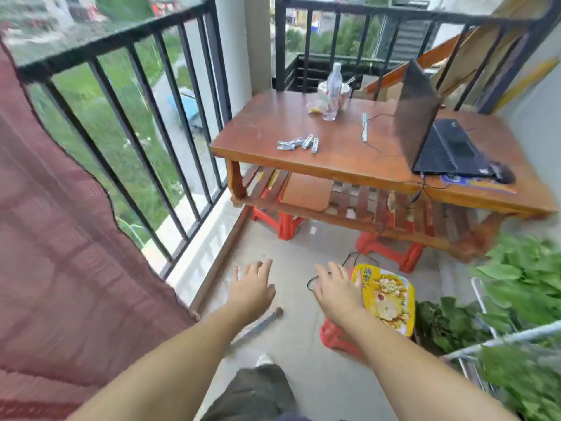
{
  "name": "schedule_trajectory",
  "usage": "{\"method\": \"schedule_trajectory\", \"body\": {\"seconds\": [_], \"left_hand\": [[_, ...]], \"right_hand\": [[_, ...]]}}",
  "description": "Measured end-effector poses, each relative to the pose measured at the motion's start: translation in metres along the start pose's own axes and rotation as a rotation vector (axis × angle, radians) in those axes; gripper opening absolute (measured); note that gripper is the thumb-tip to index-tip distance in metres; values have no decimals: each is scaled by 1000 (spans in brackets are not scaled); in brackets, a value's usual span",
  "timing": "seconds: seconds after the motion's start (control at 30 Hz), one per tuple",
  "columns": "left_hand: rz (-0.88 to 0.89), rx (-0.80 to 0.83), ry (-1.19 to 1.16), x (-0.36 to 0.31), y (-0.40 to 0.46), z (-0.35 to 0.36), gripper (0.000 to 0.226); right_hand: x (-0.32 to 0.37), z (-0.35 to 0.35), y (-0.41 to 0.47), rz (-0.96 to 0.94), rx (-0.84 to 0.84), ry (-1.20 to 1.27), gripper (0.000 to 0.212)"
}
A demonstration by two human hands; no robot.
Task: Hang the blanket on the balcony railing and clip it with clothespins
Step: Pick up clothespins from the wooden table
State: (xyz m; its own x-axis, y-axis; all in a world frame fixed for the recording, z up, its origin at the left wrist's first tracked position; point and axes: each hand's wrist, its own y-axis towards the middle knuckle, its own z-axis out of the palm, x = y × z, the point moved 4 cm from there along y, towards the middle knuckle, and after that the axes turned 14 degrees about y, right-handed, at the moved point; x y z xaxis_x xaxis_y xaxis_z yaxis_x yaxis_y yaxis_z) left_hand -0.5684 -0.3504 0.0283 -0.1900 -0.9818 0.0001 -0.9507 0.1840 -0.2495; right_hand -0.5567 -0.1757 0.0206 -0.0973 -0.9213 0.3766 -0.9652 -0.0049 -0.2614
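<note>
Both your hands, left [252, 288] and right [337, 288], are empty with fingers spread, the blanket [60, 238] already drapes the railing [100, 47] at 9 o'clock, so next fetch clothespins [299, 143] from the worktop [349, 153] at 12 o'clock.

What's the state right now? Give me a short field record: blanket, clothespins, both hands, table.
blanket: red blanket draped over the balcony railing at left; no pins visible on it
clothespins: small pile on the wooden table, untouched
left hand: open, empty, held over the floor
right hand: open, empty, near the yellow-topped stool
table extras: open laptop, bottle
</note>
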Motion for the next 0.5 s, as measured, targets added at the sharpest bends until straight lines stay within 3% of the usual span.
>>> {"method": "schedule_trajectory", "body": {"seconds": [0.3, 0.5], "left_hand": [[72, 29, -1, 34, 176, -68, 54], [40, 14, -42, 54, 286, -82, 55]], "right_hand": [[13, -52, 174, 157, 57, 75, 49], [27, -75, 311, 62, 84, 77, 49]]}}
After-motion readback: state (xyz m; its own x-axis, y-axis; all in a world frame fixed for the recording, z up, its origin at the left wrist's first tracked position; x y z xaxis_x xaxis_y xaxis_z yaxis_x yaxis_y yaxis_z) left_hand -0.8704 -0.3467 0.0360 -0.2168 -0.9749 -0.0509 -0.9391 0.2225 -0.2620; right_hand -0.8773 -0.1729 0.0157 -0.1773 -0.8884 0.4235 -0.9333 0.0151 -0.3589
